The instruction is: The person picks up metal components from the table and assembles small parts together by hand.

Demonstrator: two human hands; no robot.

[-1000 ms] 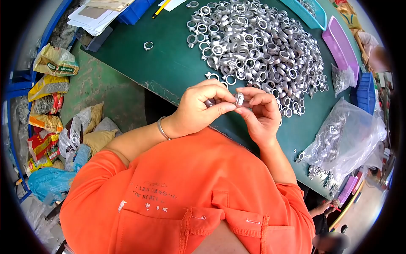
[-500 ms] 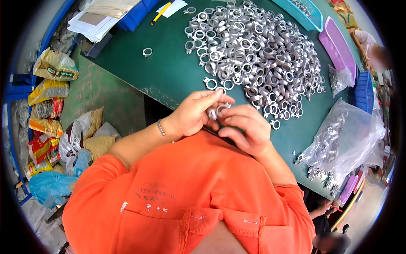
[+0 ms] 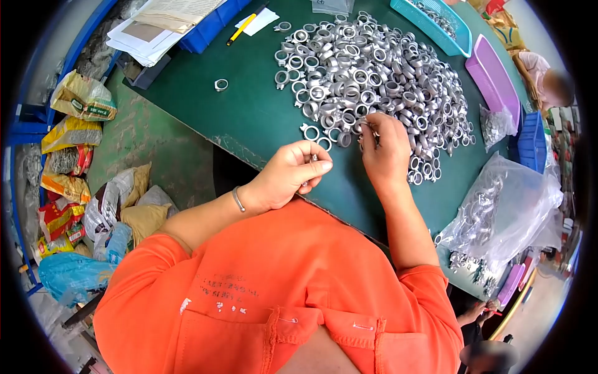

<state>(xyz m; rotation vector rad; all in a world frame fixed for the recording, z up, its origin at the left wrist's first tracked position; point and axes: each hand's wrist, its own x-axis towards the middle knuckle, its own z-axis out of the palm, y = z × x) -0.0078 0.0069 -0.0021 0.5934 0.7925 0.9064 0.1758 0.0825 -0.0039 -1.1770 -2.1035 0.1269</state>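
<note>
A large pile of grey metal rings [image 3: 386, 81], each with a small lug, lies on the green table [image 3: 249, 112]. My left hand [image 3: 293, 171] is closed at the table's near edge around a small metal piece, mostly hidden by the fingers. At the near side of the pile, my right hand [image 3: 385, 146] has its fingers bent down onto the rings; a ring shows at the fingertips. Two loose rings [image 3: 309, 132] lie just beyond my left hand. One single ring [image 3: 221, 85] sits apart at the left.
A yellow pen [image 3: 243, 30] lies on white paper near a blue bin [image 3: 205, 32]. To the right are a teal basket [image 3: 436, 28], a purple basket [image 3: 492, 78] and a clear plastic bag [image 3: 498, 206]. Bags [image 3: 81, 96] stand at left; another person [image 3: 542, 78] is at far right.
My hands have separated. My right hand has moved from beside the left one forward to the pile. My left hand has closed more around its metal piece.
</note>
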